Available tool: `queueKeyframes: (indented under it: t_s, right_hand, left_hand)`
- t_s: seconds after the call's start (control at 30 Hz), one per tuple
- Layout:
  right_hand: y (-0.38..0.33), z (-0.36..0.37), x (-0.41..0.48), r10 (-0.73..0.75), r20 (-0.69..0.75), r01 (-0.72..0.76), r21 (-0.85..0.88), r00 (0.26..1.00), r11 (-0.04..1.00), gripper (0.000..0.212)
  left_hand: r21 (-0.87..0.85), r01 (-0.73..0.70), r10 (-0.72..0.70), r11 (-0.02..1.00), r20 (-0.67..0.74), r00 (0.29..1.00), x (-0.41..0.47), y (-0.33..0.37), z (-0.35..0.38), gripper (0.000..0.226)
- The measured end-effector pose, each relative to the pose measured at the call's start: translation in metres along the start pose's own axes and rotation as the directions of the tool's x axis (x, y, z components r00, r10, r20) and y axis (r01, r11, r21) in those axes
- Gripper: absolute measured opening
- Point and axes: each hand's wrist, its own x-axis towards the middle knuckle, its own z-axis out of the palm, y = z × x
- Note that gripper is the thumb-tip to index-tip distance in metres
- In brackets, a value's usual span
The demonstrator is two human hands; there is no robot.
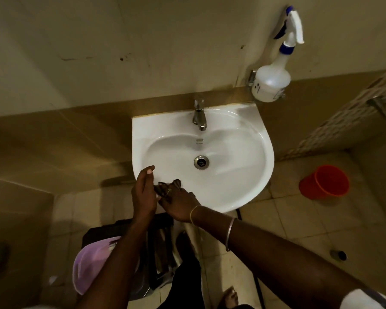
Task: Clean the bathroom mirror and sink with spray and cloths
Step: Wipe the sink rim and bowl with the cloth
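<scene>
Hands meet at the near-left rim of the white sink. Left hand stands on edge, fingers stretched loosely toward the basin, thumb side up; it looks released, though its palm side presses against the dark cloth. Right hand comes in from the right w/ fingers curled round that cloth, grasping it; a bunched corner sticks up just past the knuckles. Cloth sits btwn the two hands, right on the sink's front lip.

Drain lies beyond the fingertips, toward the basin centre. Chrome tap is farther off still, at the back edge, well apart from both hands. Spray bottle, white w/ a blue collar, hangs on a wall bracket far past the right-hand fingers, up and to the right of the sink.

Two bangles ring the right forearm. Red bucket stands on the floor tiles, well right of the hands. Lilac cloth lies below the left forearm, on something dark; can't tell what.
</scene>
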Motion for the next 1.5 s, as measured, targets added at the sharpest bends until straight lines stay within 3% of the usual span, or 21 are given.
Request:
queueKeyframes:
  t_s: [0.17,0.3,0.5,0.63,0.8,1.0,1.13,1.33,1.5]
  right_hand:
    - [0.035,0.002,-0.043,-0.172,-0.177,0.132,-0.215,0.969,0.967,0.049]
    - [0.071,-0.012,-0.07,-0.265,-0.214,0.169,-0.385,0.94,0.907,0.05]
    - [0.106,-0.041,-0.094,-0.279,-0.261,0.137,-0.455,0.924,0.88,0.047]
    - [0.134,-0.061,-0.098,-0.234,-0.274,0.063,-0.515,0.933,0.855,0.058]
    - [0.176,-0.095,-0.101,-0.174,-0.281,-0.02,-0.573,0.944,0.819,0.054]
    - [0.216,-0.139,-0.078,-0.011,-0.328,-0.171,-0.518,0.944,0.838,0.074]
    - [0.233,-0.165,-0.054,0.022,-0.345,-0.195,-0.477,0.938,0.857,0.08]
    - [0.244,-0.188,-0.019,-0.04,-0.381,-0.16,-0.479,0.924,0.863,0.071]
    - [0.243,-0.188,0.01,0.011,-0.579,-0.249,-0.334,0.816,0.909,0.052]
  left_hand:
    - [0.009,-0.01,0.009,1.0,0.04,0.999,-0.027,0.002,0.007,0.025]
    - [0.027,0.003,-0.005,1.0,0.071,0.997,-0.047,0.005,0.017,0.026]
    - [0.113,0.022,-0.038,0.993,0.146,0.989,-0.072,0.013,0.04,0.028]
    - [0.166,0.001,-0.037,0.986,0.218,0.975,-0.081,0.017,0.056,0.025]
    - [0.192,-0.016,-0.038,0.981,0.274,0.961,-0.082,0.017,0.07,0.026]
    - [0.228,-0.029,-0.048,0.973,0.323,0.945,-0.071,0.02,0.077,0.029]
    - [0.252,-0.031,-0.062,0.967,0.355,0.933,-0.058,0.022,0.081,0.033]
    - [0.261,-0.029,-0.075,0.965,0.379,0.922,-0.037,0.021,0.081,0.036]
    - [0.273,-0.01,-0.097,0.962,0.375,0.922,-0.018,0.018,0.081,0.035]
